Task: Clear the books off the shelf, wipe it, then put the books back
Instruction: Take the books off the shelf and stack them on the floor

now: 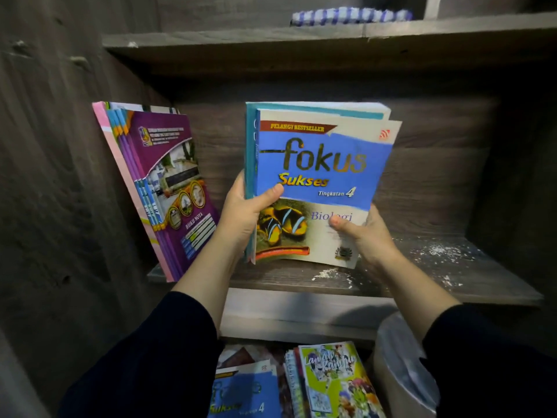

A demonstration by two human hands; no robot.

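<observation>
Hands — left hand [241, 215], right hand [366, 233] — grip two books [322, 164].

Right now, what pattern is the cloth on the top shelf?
The cloth is blue-and-white checked, seen only in the head view.

Dark wood shelf [422, 285], board flecked with white dust or chipped paint on the right half. Stack of purple notebooks [168, 188] stands on it at left, leaning against the side wall. Biology books [319, 188] upright mid-shelf — lower edge at the board, contact unclear. Upper shelf [241, 40] carries a blue-white checked cloth [351, 16].
</observation>
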